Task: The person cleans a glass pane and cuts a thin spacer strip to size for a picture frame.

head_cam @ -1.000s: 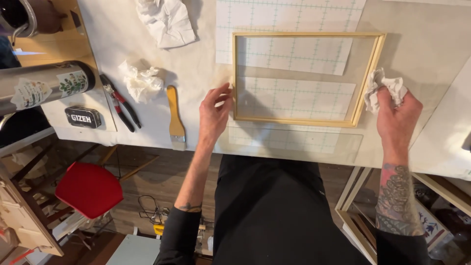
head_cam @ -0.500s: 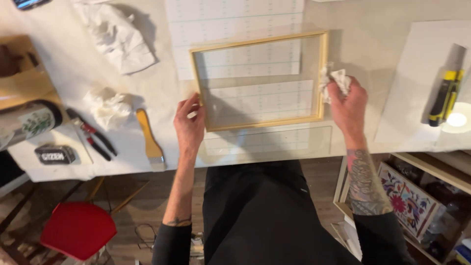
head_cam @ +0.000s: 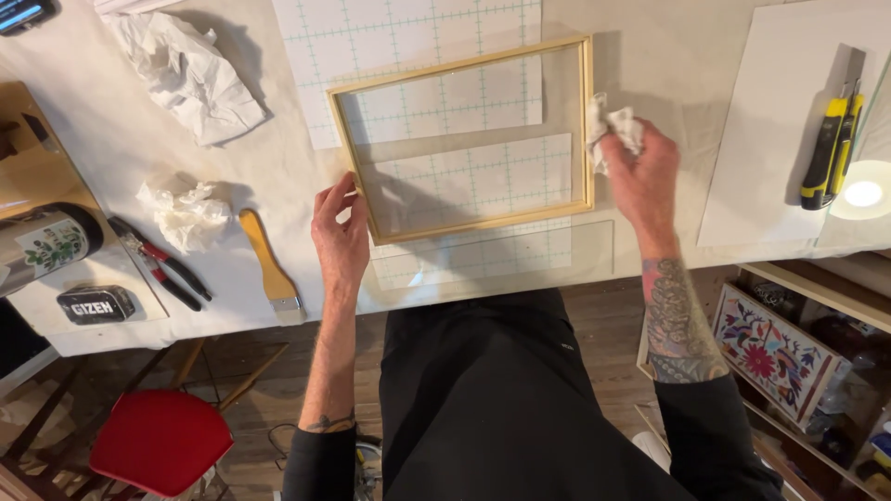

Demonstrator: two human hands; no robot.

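Wooden frame, pale, rectangular, glazed; lies flat on the surface over gridded paper sheets, directly ahead of the person. Long axis runs left to right, slightly skewed, the left end nearer the person. Left hand: fingers loosely spread, fingertips touching the frame's lower left corner, holding nothing. Right hand: closed around a crumpled white cloth, pressed against the frame's right rail from outside. Frame thus lies between the two hands, both in contact with it. Loose glass pane: just beside the frame's near rail. Brush, pliers, crumpled paper: left of the frame. Yellow utility knives: well apart, right.
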